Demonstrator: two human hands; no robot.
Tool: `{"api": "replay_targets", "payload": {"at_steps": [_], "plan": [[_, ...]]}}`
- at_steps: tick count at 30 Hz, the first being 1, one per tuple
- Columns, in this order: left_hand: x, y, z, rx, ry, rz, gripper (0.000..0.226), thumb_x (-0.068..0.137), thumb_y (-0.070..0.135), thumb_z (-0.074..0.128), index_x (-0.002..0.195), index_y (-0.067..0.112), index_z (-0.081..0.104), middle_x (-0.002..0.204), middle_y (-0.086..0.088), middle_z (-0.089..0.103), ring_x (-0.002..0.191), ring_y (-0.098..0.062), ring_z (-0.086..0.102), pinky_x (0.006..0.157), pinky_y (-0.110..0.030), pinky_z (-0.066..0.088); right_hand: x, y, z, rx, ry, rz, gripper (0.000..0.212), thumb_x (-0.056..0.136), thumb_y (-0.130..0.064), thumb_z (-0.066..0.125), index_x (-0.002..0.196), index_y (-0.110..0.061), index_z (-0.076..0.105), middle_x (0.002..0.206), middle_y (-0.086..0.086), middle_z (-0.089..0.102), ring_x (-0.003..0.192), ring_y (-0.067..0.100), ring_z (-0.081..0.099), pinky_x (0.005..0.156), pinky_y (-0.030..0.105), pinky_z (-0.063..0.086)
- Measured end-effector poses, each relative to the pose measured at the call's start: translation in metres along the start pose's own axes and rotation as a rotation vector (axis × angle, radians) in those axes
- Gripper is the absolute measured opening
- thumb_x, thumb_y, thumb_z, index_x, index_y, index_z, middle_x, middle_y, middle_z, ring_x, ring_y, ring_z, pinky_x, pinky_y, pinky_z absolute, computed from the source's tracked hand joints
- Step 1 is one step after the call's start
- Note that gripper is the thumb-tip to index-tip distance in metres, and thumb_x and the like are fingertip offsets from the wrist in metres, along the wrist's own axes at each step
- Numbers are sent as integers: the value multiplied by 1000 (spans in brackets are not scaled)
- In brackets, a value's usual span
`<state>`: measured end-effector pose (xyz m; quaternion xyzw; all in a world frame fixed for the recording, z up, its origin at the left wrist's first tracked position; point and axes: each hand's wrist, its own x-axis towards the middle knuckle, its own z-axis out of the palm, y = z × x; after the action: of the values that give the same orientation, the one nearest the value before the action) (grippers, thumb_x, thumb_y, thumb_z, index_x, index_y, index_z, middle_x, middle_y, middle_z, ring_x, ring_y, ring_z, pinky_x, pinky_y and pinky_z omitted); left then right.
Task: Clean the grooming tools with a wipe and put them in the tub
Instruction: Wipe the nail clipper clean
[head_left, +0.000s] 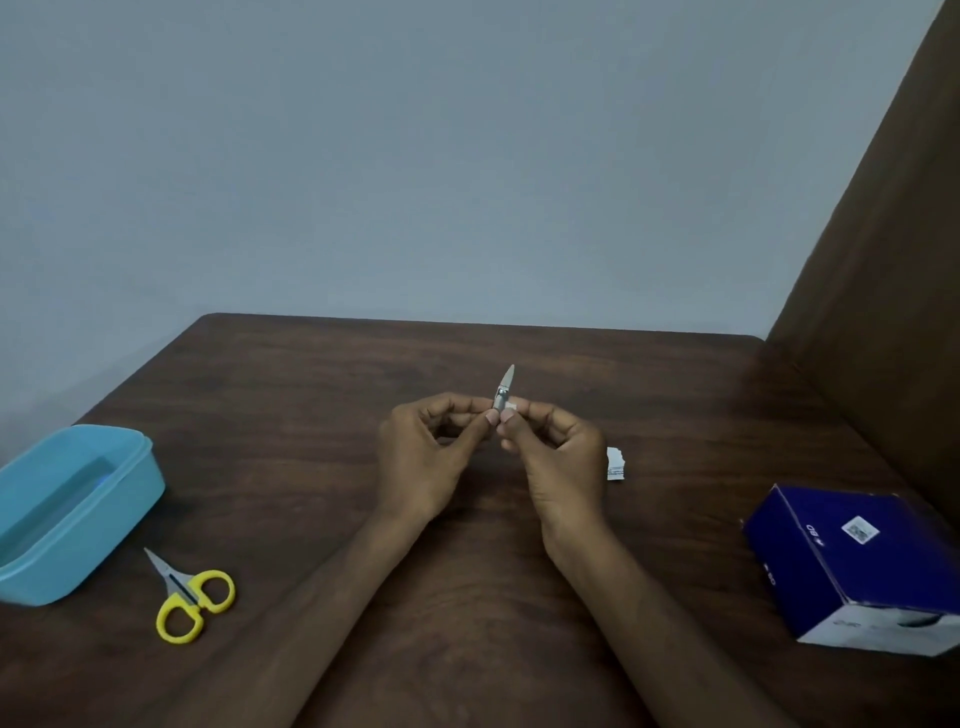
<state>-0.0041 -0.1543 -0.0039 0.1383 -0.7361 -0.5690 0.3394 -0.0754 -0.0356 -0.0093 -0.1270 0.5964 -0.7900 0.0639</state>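
One tub, one scissors, one clipper, one box, two hands

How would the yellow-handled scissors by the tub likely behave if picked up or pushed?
The scissors look small with thin blades, so probably light and stiff. They lie flat on the table, so a push would likely slide them, not roll them. The blades look closed; lifted by one loop, they might swing open.
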Motion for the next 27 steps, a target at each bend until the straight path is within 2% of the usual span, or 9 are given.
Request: {"api": "replay_targets", "payload": {"at_steps": [4, 8, 10, 12, 14, 17, 20, 27], "plan": [[3, -8, -1, -72, -37, -43, 12, 91, 18, 86, 100, 11, 83, 86, -6, 83, 85, -22, 82, 86, -39, 67, -1, -1, 1, -102, 13, -100, 8, 90, -9, 84, 93, -16, 84, 89, -5, 83, 84, 5, 77, 78, 21, 57], [6, -11, 1, -108, -105, -44, 11, 95, 12, 81, 100, 3, 81, 85, -7, 82, 81, -14, 77, 80, -28, 64, 1, -7, 1, -80, 57, -156, 9, 89, -11, 85, 95, -18, 84, 89, -7, 83, 87, 5, 78, 79, 20, 58], [7, -11, 2, -133, -111, -42, 11, 97, 11, 79, 101, 1, 80, 85, -7, 81, 80, -12, 75, 78, -26, 63, 1, -8, 1, -108, 41, -196, 9, 89, -14, 85, 96, -19, 85, 90, -8, 83, 88, 9, 78, 81, 24, 60], [8, -11, 2, -169, -88, -44, 10, 97, 12, 79, 100, 3, 80, 84, -7, 80, 79, -12, 75, 77, -25, 63, -1, -6, -1, -202, -12, -213, 8, 88, -22, 87, 97, -21, 86, 90, -9, 83, 91, 16, 80, 84, 34, 63], [10, -12, 1, -207, -84, -50, 8, 97, 10, 78, 100, 3, 80, 82, -3, 80, 78, -10, 74, 77, -24, 62, -4, -5, -2, -256, -48, -189, 11, 87, -28, 89, 96, -22, 86, 90, -9, 83, 91, 16, 80, 86, 37, 64], [10, -11, 0, -212, -127, -69, 11, 97, 10, 78, 102, 1, 80, 77, 3, 78, 73, -7, 70, 72, -21, 60, -4, -8, -4, -215, -1, -220, 6, 89, -18, 86, 94, -20, 85, 90, -8, 83, 90, 12, 80, 84, 32, 61], [10, -11, 1, -150, -161, -50, 11, 97, 14, 80, 101, 5, 81, 84, -8, 79, 73, -10, 70, 68, -22, 58, 1, -10, -5, -198, 67, -252, 10, 90, -12, 84, 93, -21, 84, 90, -10, 83, 88, 9, 80, 83, 28, 61], [13, -14, 2, -151, -99, -77, 12, 95, 17, 82, 99, 5, 82, 81, -3, 79, 68, -9, 68, 63, -25, 57, 4, -4, -8, -365, -18, -279, 5, 88, -20, 88, 89, -22, 84, 83, -11, 82, 79, 8, 78, 77, 30, 62]]}}
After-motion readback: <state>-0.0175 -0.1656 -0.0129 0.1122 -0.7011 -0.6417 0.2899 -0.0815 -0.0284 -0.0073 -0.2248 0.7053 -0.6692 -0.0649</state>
